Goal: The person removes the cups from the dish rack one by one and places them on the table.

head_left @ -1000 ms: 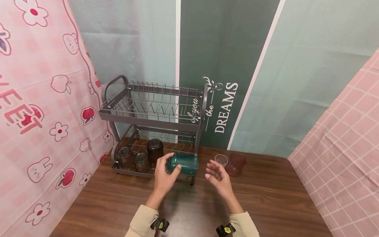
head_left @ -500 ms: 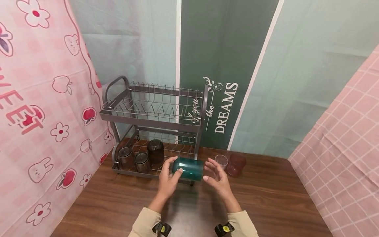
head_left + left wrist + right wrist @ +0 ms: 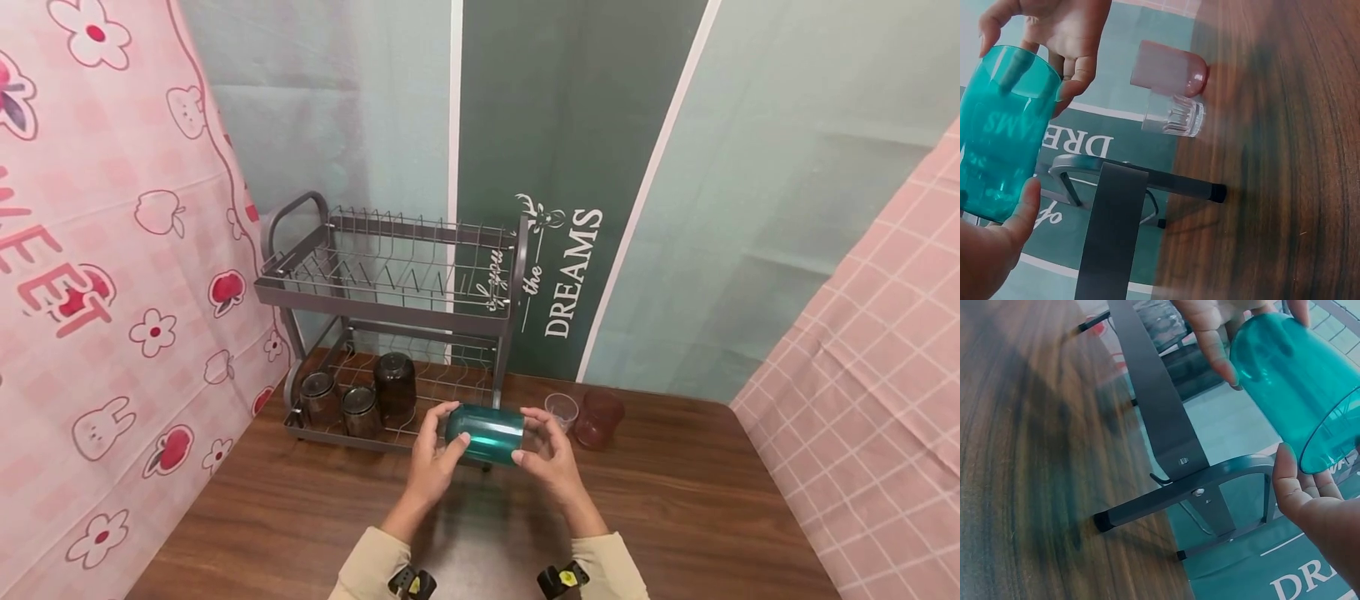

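Note:
A teal drinking glass [image 3: 489, 435] lies on its side in the air, in front of the rack's lower right corner. My left hand [image 3: 435, 454] grips its base end, thumb on the near side. At the rim end, the thumb and fingers of my right hand [image 3: 553, 457] hold the glass from either side. Both wrist views show the see-through glass [image 3: 1007, 131] between the two hands; the right wrist view shows my right thumb at the rim [image 3: 1329, 434]. Parts of the fingers are hidden behind the glass.
A grey two-tier dish rack [image 3: 382, 304] stands at the left on the wooden table [image 3: 675, 508]. Three dark glasses, one a taller tumbler [image 3: 395, 387], stand upside down on its lower tier. Right of it are a clear glass [image 3: 561, 408] and a reddish glass [image 3: 600, 418].
The teal glass has moved right and slightly toward me in my left hand. My right hand, apart from it before, has closed on its rim end.

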`<move>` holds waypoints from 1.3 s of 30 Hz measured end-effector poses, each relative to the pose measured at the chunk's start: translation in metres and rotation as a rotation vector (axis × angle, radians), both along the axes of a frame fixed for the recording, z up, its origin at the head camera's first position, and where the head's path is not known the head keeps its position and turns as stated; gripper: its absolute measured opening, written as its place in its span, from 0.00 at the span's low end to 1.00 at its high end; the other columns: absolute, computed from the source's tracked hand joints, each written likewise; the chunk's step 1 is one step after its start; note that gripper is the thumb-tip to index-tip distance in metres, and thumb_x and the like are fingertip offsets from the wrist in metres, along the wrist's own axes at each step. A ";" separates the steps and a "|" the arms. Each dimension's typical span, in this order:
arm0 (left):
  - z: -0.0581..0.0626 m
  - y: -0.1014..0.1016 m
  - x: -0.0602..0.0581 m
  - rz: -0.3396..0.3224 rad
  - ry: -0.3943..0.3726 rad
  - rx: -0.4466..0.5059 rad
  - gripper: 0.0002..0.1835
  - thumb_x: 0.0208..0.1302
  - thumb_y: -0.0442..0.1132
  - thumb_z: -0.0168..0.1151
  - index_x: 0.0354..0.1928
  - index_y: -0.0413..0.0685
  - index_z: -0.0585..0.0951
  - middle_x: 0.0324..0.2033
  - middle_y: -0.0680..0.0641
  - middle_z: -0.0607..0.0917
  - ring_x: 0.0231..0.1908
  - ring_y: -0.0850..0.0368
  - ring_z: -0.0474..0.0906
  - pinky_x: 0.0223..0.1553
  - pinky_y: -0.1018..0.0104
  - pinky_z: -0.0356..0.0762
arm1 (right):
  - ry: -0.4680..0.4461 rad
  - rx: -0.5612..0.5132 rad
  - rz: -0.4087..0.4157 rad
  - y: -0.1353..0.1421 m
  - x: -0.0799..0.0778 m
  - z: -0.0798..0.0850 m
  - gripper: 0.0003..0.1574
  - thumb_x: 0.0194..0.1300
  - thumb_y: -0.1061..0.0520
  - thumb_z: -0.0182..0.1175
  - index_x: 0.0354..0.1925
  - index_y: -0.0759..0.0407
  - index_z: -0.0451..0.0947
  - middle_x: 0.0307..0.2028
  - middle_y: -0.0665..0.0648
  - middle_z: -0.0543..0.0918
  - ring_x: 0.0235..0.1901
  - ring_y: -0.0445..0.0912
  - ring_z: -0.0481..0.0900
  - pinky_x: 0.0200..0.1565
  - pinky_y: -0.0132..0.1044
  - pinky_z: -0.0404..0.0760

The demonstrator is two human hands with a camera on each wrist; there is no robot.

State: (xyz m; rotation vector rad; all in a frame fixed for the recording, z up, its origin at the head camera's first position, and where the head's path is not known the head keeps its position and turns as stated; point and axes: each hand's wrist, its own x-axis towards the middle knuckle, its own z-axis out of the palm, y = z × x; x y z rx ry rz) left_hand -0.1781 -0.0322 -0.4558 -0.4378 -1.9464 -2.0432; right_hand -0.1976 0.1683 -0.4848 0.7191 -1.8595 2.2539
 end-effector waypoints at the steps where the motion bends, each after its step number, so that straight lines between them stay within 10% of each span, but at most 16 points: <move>1: 0.000 0.000 0.000 -0.001 0.000 -0.001 0.23 0.59 0.25 0.56 0.57 0.31 0.67 0.50 0.37 0.71 0.44 0.48 0.69 0.37 0.63 0.74 | -0.004 0.001 0.001 0.000 0.000 0.000 0.34 0.52 0.72 0.58 0.57 0.74 0.59 0.48 0.70 0.68 0.50 0.53 0.71 0.40 0.37 0.77; 9: 0.006 -0.009 0.004 -0.048 -0.012 -0.147 0.26 0.61 0.31 0.57 0.62 0.38 0.66 0.57 0.36 0.66 0.53 0.45 0.66 0.43 0.54 0.74 | -0.016 0.001 -0.006 0.002 0.007 0.004 0.35 0.51 0.71 0.58 0.57 0.75 0.58 0.49 0.72 0.67 0.49 0.53 0.71 0.38 0.37 0.78; 17: -0.023 -0.020 -0.013 -0.035 0.013 -0.251 0.27 0.63 0.39 0.59 0.63 0.51 0.67 0.58 0.45 0.67 0.51 0.49 0.71 0.42 0.54 0.76 | 0.017 0.023 -0.014 0.003 0.010 0.007 0.35 0.53 0.74 0.56 0.58 0.76 0.57 0.50 0.73 0.66 0.49 0.52 0.71 0.38 0.38 0.78; 26: -0.019 -0.041 -0.022 0.162 0.116 -0.419 0.23 0.61 0.45 0.62 0.58 0.50 0.73 0.54 0.46 0.72 0.48 0.48 0.72 0.38 0.51 0.74 | 0.012 0.238 -0.106 0.022 0.014 0.016 0.37 0.54 0.73 0.61 0.62 0.65 0.63 0.54 0.72 0.68 0.52 0.64 0.69 0.44 0.38 0.77; 39: -0.008 -0.060 -0.030 0.237 0.127 -0.632 0.23 0.56 0.43 0.66 0.54 0.49 0.76 0.53 0.43 0.71 0.50 0.47 0.72 0.44 0.48 0.71 | 0.067 0.545 -0.204 0.051 0.015 0.029 0.38 0.52 0.68 0.66 0.61 0.62 0.67 0.52 0.67 0.72 0.51 0.63 0.71 0.47 0.59 0.71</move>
